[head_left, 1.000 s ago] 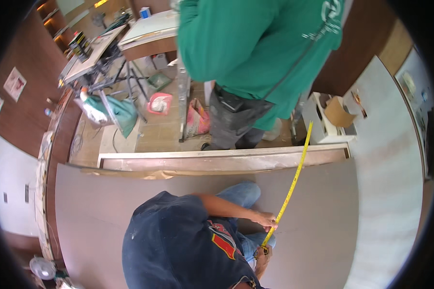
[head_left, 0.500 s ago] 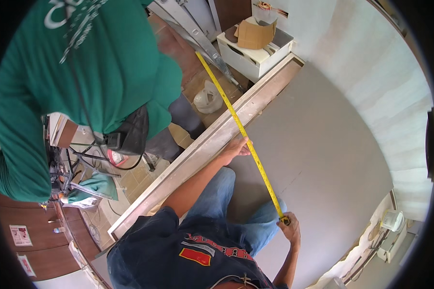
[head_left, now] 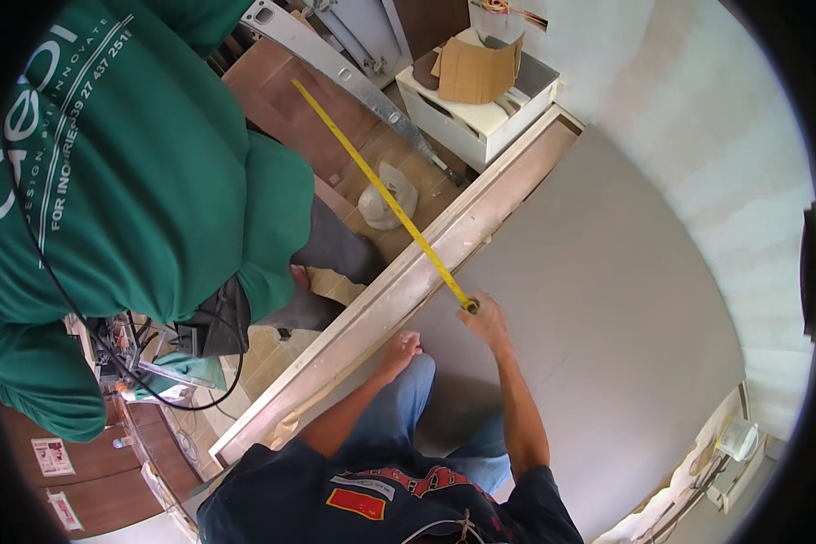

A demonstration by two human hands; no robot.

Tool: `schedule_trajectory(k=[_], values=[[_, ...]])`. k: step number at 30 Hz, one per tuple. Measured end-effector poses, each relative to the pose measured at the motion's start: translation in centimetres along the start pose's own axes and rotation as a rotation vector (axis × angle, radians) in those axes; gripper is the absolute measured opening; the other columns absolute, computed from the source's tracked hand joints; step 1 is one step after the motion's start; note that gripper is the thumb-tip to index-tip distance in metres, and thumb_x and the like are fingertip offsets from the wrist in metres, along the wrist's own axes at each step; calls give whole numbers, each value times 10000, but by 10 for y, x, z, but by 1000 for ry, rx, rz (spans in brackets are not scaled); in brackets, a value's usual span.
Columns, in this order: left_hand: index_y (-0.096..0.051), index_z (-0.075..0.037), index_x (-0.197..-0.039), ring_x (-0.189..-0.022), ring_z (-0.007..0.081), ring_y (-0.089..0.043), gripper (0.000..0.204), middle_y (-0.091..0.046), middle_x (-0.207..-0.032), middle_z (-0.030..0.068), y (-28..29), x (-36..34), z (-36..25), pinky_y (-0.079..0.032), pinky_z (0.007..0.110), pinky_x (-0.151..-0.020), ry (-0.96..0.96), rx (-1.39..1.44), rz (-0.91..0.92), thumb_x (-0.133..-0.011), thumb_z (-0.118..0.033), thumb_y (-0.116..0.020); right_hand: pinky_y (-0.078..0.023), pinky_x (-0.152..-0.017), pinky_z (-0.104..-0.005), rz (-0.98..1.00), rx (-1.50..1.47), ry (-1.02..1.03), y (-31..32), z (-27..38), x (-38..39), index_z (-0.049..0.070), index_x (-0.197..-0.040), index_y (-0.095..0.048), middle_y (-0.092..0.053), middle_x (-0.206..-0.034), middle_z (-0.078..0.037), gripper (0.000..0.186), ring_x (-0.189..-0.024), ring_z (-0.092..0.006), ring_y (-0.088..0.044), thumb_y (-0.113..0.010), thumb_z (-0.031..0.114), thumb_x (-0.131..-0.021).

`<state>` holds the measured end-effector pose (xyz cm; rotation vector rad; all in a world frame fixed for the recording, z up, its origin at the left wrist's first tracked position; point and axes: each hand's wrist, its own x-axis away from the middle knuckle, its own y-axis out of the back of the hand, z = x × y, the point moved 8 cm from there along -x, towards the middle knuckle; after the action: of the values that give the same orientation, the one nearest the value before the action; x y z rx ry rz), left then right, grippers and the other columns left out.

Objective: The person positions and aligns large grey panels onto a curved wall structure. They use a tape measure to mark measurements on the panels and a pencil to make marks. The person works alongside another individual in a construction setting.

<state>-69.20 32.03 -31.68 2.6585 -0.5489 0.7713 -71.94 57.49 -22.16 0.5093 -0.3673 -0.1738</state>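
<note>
- Head view: the yellow tape measure is drawn out taut, running from beside the co-worker in the green shirt across the wooden edge strip to the grey panel.
- The right hand has its fingers pinched on the tape's near end, held down on the panel.
- The left hand rests just beside the strip, fingers loose and holding nothing.
- Judged from this, the tape is laid; no mark shows on the panel yet.
</note>
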Motion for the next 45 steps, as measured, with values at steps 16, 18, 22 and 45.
schedule_trajectory(k=[16,18,22,45], values=[[-516,8,-1196,-802,190,-671,360,-631,-995,122,4,-2,10,-533,296,-733,-163,-143,39,-967,-269,-531,-485,-852,-438,61,80,-24,-63,99,-113,34,-1066,-607,-617,-1038,-235,465,-987,-373,-606,-707,344,-733],[-521,4,-1190,-823,183,-666,353,-636,-1003,121,11,1,19,-535,293,-727,-180,-60,17,-962,-265,-539,-488,-851,-447,52,64,30,-68,104,-113,40,-1079,-619,-637,-1003,-240,479,-986,-373,-612,-708,357,-731],[-544,-6,-1168,-873,198,-663,318,-645,-1045,134,-21,-25,38,-543,307,-723,-184,51,102,-959,-246,-545,-498,-854,-444,21,141,46,-54,63,-116,62,-1050,-644,-647,-970,-214,448,-956,-358,-617,-681,391,-748],[-473,-58,-1283,-953,190,-606,545,-589,-1105,105,-60,84,-94,-506,327,-860,-80,333,376,-947,-487,-480,-485,-840,-395,-107,113,-231,57,-79,437,79,-1059,-619,-601,-961,-158,400,-933,-321,-588,-736,174,-689]])
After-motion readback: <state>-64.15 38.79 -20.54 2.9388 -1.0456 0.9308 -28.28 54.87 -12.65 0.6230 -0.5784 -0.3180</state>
